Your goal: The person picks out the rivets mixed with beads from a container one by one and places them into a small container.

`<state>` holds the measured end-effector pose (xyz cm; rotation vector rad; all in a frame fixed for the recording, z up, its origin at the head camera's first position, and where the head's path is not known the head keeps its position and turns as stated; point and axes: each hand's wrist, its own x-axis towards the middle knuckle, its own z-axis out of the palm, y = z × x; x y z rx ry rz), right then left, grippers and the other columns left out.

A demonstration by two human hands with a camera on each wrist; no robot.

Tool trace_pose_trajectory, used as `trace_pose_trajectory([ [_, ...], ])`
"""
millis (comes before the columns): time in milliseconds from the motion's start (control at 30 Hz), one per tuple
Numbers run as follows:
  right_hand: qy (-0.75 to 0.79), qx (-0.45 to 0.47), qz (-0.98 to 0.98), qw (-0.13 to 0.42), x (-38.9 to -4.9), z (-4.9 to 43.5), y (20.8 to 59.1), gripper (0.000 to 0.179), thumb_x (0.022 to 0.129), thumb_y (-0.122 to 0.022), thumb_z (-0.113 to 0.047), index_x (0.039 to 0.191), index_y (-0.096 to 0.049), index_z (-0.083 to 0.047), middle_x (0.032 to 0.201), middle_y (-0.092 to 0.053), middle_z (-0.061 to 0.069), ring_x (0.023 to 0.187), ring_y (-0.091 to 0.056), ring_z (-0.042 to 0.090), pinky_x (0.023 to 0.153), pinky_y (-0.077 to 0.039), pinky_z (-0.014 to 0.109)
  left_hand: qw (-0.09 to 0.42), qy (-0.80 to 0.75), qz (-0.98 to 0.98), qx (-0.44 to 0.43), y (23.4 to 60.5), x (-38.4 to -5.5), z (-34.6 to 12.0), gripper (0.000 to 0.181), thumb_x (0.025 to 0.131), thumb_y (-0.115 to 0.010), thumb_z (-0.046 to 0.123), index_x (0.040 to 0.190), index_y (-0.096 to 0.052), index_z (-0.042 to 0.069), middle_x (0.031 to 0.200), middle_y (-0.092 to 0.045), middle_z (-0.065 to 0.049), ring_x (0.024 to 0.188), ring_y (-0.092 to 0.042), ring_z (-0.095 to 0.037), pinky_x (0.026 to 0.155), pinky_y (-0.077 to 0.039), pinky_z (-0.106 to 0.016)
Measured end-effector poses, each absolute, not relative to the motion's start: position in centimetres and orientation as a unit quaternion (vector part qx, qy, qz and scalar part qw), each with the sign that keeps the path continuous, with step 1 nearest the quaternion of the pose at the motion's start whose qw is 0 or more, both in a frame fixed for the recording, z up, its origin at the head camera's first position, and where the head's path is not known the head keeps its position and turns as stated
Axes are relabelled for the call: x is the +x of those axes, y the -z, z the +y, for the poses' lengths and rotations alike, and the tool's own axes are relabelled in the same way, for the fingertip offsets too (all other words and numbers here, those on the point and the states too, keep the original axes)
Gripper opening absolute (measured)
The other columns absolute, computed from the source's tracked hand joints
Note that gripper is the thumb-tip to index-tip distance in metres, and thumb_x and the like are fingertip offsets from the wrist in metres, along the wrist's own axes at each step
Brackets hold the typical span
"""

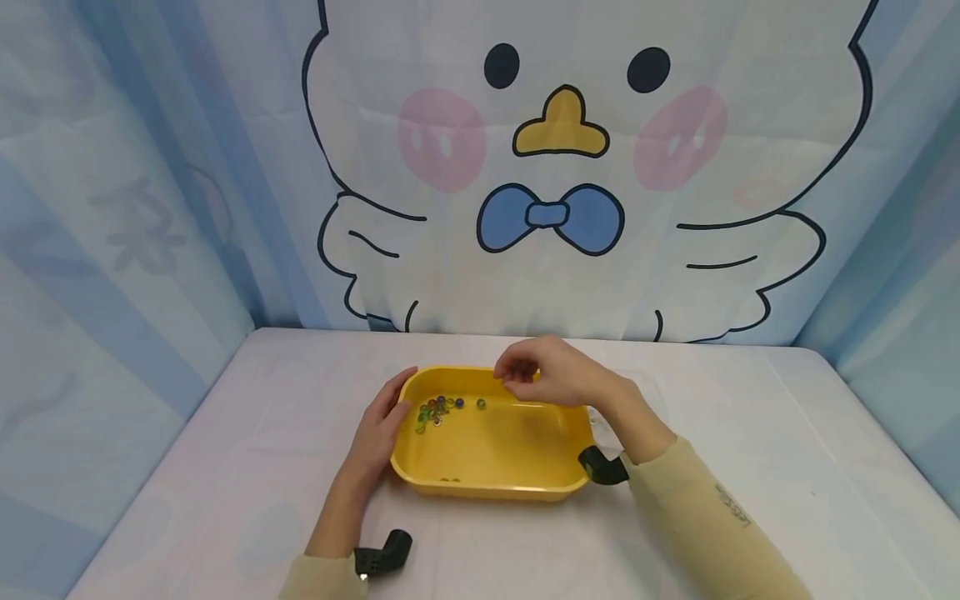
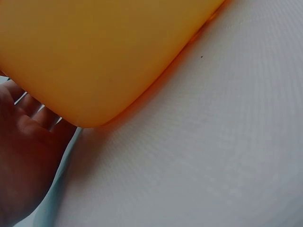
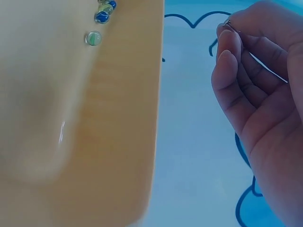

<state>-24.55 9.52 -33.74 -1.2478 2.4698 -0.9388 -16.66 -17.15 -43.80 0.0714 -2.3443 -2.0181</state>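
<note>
A yellow tray (image 1: 510,442) lies on the table, with glass marbles (image 1: 435,408) clustered toward its back left corner. One green marble (image 3: 93,38) sits apart from the cluster. My left hand (image 1: 378,433) holds the tray's left side, thumb at the rim and fingers along the outer wall; in the left wrist view its fingers pass behind the yellow wall (image 2: 104,61). Over the tray's back right rim, my right hand (image 1: 551,371) pinches a small, thin metal piece (image 3: 230,24) between thumb and index fingertip; its exact kind I cannot tell. The other fingers curl toward the palm.
A small silvery bit (image 1: 437,422) lies by the marbles. A white cloth covers the table (image 1: 750,467). Behind it hangs a curtain (image 1: 555,292) with a cartoon bird, and blue-patterned cloth (image 1: 112,250) closes the sides. Both wrists wear black camera mounts (image 1: 386,554).
</note>
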Motion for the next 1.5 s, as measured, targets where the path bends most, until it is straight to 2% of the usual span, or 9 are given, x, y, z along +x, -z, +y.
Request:
trace_pose_trajectory([
  [200,0.326,-0.417,0.842,0.106,-24.4,10.4,33.7,0.016,0.090,-0.068,-0.001,0.106,-0.071,-0.002,0.090,-0.066,-0.004,0.080,-0.059,0.016,0.078,-0.058,0.034,0.023,0.652,-0.757,0.026,43.8,-16.6,-17.1,0.050,0.105,-0.040,0.010,0.154,-0.040,0.016,0.161,-0.034,-0.008,0.148,-0.028,-0.025,0.121,-0.019,-0.044],
  [433,0.338,-0.409,0.842,0.095,-24.3,11.6,33.8,0.014,0.090,-0.069,-0.001,0.104,-0.072,-0.004,0.088,-0.065,-0.004,0.080,-0.059,0.016,0.075,-0.057,0.030,0.024,0.654,-0.756,0.025,43.7,-16.6,-17.0,0.050,0.104,-0.040,0.011,0.154,-0.041,0.016,0.161,-0.034,-0.008,0.148,-0.029,-0.025,0.121,-0.020,-0.044],
  [667,0.345,-0.391,0.848,0.094,-24.1,12.7,34.1,0.015,0.091,-0.068,0.000,0.105,-0.071,-0.003,0.089,-0.064,-0.003,0.080,-0.059,0.017,0.077,-0.057,0.034,0.022,0.653,-0.757,0.025,43.7,-16.6,-17.0,0.050,0.104,-0.040,0.011,0.154,-0.040,0.016,0.161,-0.034,-0.008,0.148,-0.028,-0.025,0.121,-0.020,-0.044],
  [1067,0.348,-0.364,0.862,0.065,-23.9,15.2,35.2,0.016,0.090,-0.069,0.002,0.105,-0.071,-0.002,0.092,-0.065,-0.002,0.083,-0.058,0.018,0.078,-0.058,0.036,0.026,0.647,-0.761,0.030,44.0,-16.8,-17.1,0.051,0.104,-0.040,0.010,0.154,-0.040,0.016,0.160,-0.035,-0.007,0.147,-0.030,-0.025,0.120,-0.022,-0.045],
  [1300,0.350,-0.343,0.871,0.044,-23.6,16.7,35.9,0.015,0.090,-0.069,-0.001,0.105,-0.071,-0.002,0.093,-0.065,-0.003,0.082,-0.057,0.017,0.074,-0.055,0.027,0.020,0.651,-0.758,0.027,43.9,-16.7,-17.1,0.051,0.104,-0.040,0.012,0.154,-0.039,0.017,0.161,-0.034,-0.006,0.147,-0.030,-0.024,0.120,-0.022,-0.043],
  [1500,0.354,-0.324,0.877,0.033,-23.4,17.3,36.4,0.013,0.090,-0.070,-0.001,0.103,-0.072,-0.004,0.093,-0.066,-0.003,0.081,-0.058,0.018,0.074,-0.055,0.026,0.021,0.650,-0.759,0.030,44.0,-16.8,-17.1,0.051,0.104,-0.040,0.012,0.155,-0.040,0.017,0.160,-0.035,-0.006,0.147,-0.030,-0.024,0.120,-0.022,-0.044],
])
